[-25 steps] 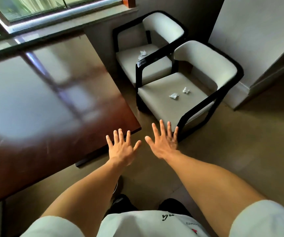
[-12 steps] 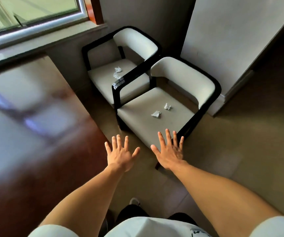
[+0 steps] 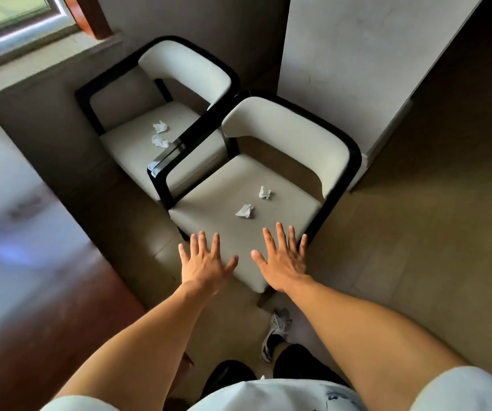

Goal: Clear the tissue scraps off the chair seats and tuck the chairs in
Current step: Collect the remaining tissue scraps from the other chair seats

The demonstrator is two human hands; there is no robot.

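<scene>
While both hands, left hand [image 3: 206, 264] and right hand [image 3: 283, 261], hovered flat with fingers spread, holding nothing, over the front edge of the near black-framed cream chair [image 3: 268, 185], two crumpled white tissue scraps [image 3: 245, 210] lay mid-seat; the chair's open front faced the person.

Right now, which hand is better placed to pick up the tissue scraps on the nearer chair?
Probably the right hand: both scraps lie just beyond its fingertips, while the left hand hovers further aside.

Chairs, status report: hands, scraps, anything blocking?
Left hand, right hand open, empty, over near chair. Two scraps there, two on far chair. Nothing blocking.
</scene>
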